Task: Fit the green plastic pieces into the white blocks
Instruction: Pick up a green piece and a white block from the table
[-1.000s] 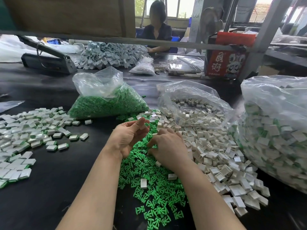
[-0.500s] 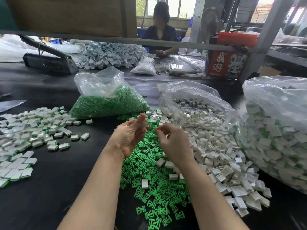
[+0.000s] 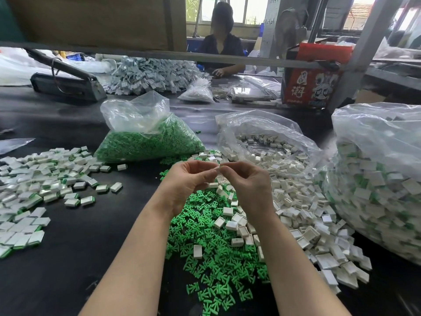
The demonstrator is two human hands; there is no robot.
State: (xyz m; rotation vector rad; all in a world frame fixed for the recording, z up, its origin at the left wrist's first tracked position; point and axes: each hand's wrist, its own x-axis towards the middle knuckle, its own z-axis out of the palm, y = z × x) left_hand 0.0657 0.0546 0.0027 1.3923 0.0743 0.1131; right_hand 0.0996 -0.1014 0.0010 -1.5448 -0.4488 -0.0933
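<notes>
Raised above loose green pieces (image 3: 211,247) and white blocks (image 3: 293,201) on the counter (image 3: 79,247) — left hand (image 3: 189,179) and right hand (image 3: 246,181), fingertips pinched together on something too small to tell.

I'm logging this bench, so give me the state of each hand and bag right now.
Left hand: raised, fingers curled, fingertips meeting the right.
Right hand: raised, pinching something small, unclear what.
Green pieces bag: open, part full.
White blocks bag: open, spilling.
Big bag: full.

Green pieces (image 3: 211,254) heaped beside white blocks (image 3: 303,215)
</notes>
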